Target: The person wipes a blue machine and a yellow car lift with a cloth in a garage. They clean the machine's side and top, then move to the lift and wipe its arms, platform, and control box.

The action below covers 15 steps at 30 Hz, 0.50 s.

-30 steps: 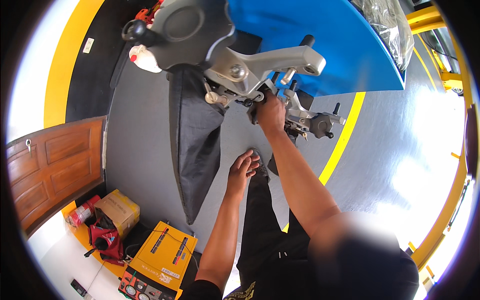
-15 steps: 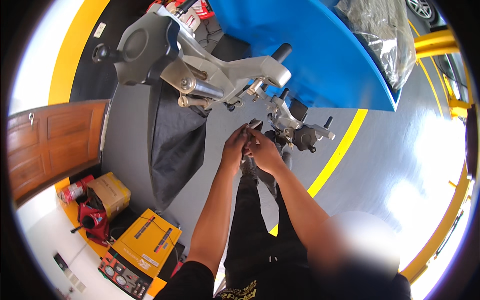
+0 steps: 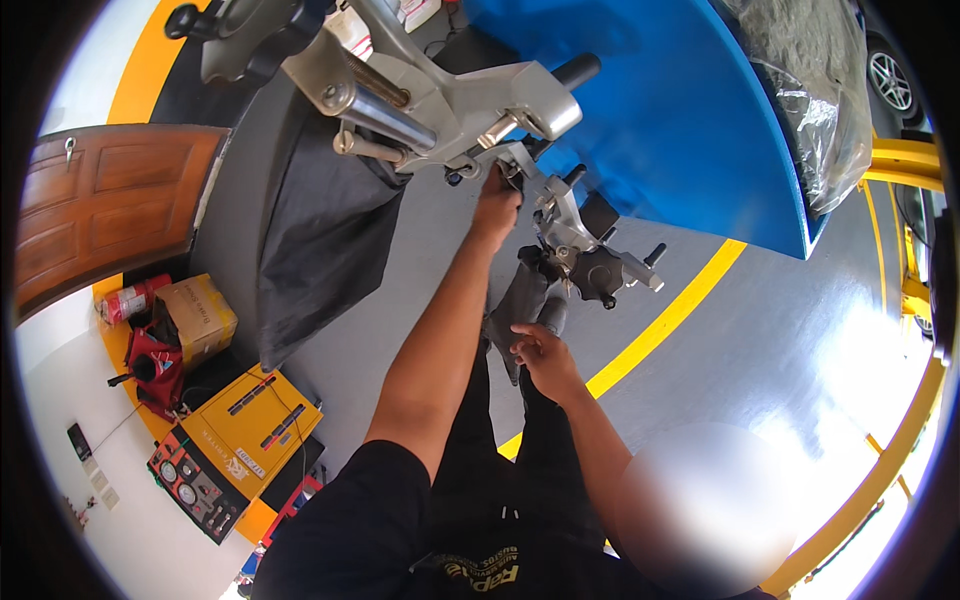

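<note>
My left hand (image 3: 497, 212) reaches up to the lower end of a large silver metal clamp (image 3: 450, 105). Its fingers close beside a small metal part (image 3: 516, 158); what they grip is mostly hidden. A black lobed knob (image 3: 262, 40) and a threaded rod belong to this clamp. Lower and to the right is a second, similar silver clamp (image 3: 568, 232) with its own black knob (image 3: 597, 277). My right hand (image 3: 545, 362) hovers over my legs near the shoes, index finger stretched out and the others loosely curled, with nothing visible in it.
A blue cabinet (image 3: 650, 120) stands beyond the clamps, a plastic-covered item (image 3: 810, 90) at its right. Black cloth (image 3: 330, 230) hangs at left. A yellow machine (image 3: 245, 430), a cardboard box (image 3: 195, 318) and a wooden door (image 3: 120, 210) line the left side. A yellow line (image 3: 660, 318) crosses the floor.
The hands were together at a small light-coloured item; they have since parted. My left hand moved up to the large clamp, my right hand down toward my legs. The view has shifted.
</note>
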Tool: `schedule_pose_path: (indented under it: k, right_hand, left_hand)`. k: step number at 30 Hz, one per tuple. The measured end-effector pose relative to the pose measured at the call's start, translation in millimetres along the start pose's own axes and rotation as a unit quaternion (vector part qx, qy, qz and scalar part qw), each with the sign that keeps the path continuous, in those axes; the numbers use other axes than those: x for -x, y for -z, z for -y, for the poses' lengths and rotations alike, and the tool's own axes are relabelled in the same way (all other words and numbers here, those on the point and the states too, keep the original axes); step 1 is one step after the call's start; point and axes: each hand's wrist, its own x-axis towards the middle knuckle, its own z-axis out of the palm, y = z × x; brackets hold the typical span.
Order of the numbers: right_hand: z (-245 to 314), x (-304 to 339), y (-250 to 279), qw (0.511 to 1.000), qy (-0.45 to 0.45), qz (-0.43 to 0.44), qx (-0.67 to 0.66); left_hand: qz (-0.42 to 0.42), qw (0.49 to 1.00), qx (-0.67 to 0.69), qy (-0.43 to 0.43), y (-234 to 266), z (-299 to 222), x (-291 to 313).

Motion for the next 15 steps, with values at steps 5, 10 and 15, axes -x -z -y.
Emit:
schedule_pose_path:
  k: [5, 10, 15]
  right_hand:
    - [2.6, -3.6, -1.4, 1.000, 0.006, 0.013, -0.014]
    - [4.3, 1.7, 13.7, 1.000, 0.001, 0.010, -0.011]
    - [-3.6, 10.7, 28.7, 1.000, -0.009, -0.018, -0.012]
  left_hand:
    - [-0.022, 0.979, 0.177, 0.099, -39.0, 15.1, 15.1]
    - [-0.067, 0.920, 0.350, 0.163, -41.0, -6.6, 25.1]
    - [0.002, 0.944, 0.313, 0.106, -24.0, -23.2, 28.3]
